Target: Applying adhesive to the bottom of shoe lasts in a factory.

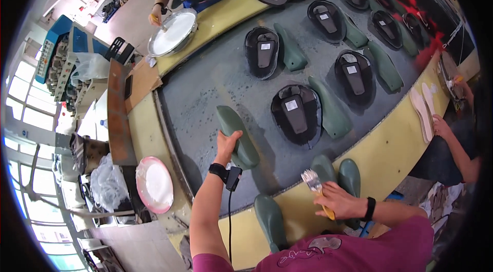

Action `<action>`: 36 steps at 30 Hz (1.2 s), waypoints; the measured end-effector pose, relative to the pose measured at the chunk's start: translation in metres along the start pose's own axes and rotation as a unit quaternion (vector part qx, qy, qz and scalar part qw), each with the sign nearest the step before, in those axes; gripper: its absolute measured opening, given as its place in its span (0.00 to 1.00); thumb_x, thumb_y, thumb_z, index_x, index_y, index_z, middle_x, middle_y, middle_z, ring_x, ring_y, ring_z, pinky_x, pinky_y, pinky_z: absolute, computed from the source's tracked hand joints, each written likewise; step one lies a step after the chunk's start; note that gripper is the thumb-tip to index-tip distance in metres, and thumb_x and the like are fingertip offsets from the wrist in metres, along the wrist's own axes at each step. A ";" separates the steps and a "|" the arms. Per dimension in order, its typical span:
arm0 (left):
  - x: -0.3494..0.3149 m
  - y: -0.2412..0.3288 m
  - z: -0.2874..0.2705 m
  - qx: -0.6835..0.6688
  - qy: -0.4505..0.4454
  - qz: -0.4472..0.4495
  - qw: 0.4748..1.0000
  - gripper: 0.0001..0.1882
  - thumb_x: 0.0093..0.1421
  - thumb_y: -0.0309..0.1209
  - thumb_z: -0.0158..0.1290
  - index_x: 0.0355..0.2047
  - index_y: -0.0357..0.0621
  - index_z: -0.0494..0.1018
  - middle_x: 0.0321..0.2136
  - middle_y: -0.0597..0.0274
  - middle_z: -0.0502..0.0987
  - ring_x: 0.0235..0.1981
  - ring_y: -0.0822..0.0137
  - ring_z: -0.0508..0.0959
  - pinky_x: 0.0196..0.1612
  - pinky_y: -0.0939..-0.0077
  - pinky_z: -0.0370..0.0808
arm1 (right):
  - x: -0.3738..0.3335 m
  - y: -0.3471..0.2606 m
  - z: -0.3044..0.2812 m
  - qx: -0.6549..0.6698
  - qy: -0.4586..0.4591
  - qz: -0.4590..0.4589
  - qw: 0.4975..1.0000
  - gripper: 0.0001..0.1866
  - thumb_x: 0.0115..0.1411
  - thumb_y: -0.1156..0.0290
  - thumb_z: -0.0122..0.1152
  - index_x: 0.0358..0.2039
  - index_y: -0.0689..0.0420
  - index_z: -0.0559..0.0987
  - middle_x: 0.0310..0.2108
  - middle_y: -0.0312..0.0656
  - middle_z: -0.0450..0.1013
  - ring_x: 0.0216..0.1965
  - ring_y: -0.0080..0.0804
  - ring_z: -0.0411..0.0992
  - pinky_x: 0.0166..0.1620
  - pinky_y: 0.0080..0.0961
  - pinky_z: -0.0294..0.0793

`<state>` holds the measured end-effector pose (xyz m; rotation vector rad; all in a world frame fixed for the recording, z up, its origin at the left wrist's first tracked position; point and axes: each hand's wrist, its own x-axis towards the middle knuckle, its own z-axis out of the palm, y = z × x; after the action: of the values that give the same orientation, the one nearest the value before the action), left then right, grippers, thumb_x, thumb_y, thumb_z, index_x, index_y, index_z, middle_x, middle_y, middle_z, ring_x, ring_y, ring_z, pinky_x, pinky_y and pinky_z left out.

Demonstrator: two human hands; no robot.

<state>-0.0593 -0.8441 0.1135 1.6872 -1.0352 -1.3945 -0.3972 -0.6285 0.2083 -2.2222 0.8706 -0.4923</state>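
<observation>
The left hand [227, 144] grips a smooth dark-green plastic shoe last [239, 136] over the left part of the grey table [205, 92]; its thumb presses across the last, while the other fingers are mostly hidden, so I cannot tell if they are spread; also I cannot tell whether the last touches the table.

The right hand [343, 201] has its fingers curled together around a flat paintbrush with yellow handle and whitish bristles [311, 178]; this hand partly covers the green lasts on the yellow table edge [380, 154], and one more stands apart, nearer to the left arm.

On the grey table, black padded shoe uppers with white labels [296, 118] lie beside other green lasts, and they occupy the middle and the far right; at the left edge is a pink-rimmed bowl [141, 192] with white content; a black cable [229, 226] hangs from the left wrist.

Across, a co-worker holds a dark shoe and a brush at a round metal bowl [188, 40]; at right, another person's hand [441, 127] is beside long pale sole-shaped pieces [422, 113].
</observation>
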 end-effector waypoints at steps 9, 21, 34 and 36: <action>0.110 0.003 -0.017 0.178 0.128 0.128 0.967 0.27 0.50 0.40 0.58 0.40 0.27 0.64 0.35 0.39 0.74 0.37 0.48 0.76 0.40 0.64 0.72 | -0.002 0.019 -0.018 0.008 -0.011 0.106 0.994 0.17 0.47 0.66 0.66 0.35 0.51 0.70 0.36 0.48 0.68 0.42 0.48 0.66 0.52 0.42 0.57; -0.196 -0.028 0.016 0.417 -0.107 0.122 0.894 0.41 0.48 0.39 0.59 0.56 0.30 0.53 0.55 0.34 0.56 0.55 0.42 0.61 0.52 0.53 0.65 | -0.005 -0.004 -0.015 -0.053 0.033 0.036 0.997 0.12 0.47 0.71 0.62 0.31 0.55 0.69 0.32 0.46 0.66 0.40 0.45 0.66 0.49 0.39 0.61; -0.302 -0.123 -0.050 0.218 -0.058 0.088 0.970 0.42 0.51 0.35 0.59 0.60 0.32 0.50 0.45 0.41 0.72 0.45 0.54 0.74 0.45 0.70 0.73 | -0.032 -0.052 0.003 -0.070 0.061 -0.065 0.994 0.15 0.46 0.79 0.58 0.38 0.57 0.74 0.28 0.42 0.69 0.32 0.40 0.70 0.33 0.31 0.69; -0.302 -0.112 -0.038 0.448 0.007 0.142 0.883 0.41 0.46 0.39 0.60 0.56 0.31 0.56 0.42 0.42 0.73 0.44 0.55 0.75 0.44 0.68 0.72 | -0.023 -0.050 0.006 -0.004 0.109 -0.087 0.990 0.12 0.49 0.78 0.59 0.36 0.57 0.75 0.26 0.43 0.70 0.29 0.40 0.71 0.30 0.31 0.70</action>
<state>-0.0357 -0.5220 0.1471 2.0125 -2.0261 -0.7175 -0.3879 -0.5823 0.2378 -2.2924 0.7918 -0.8280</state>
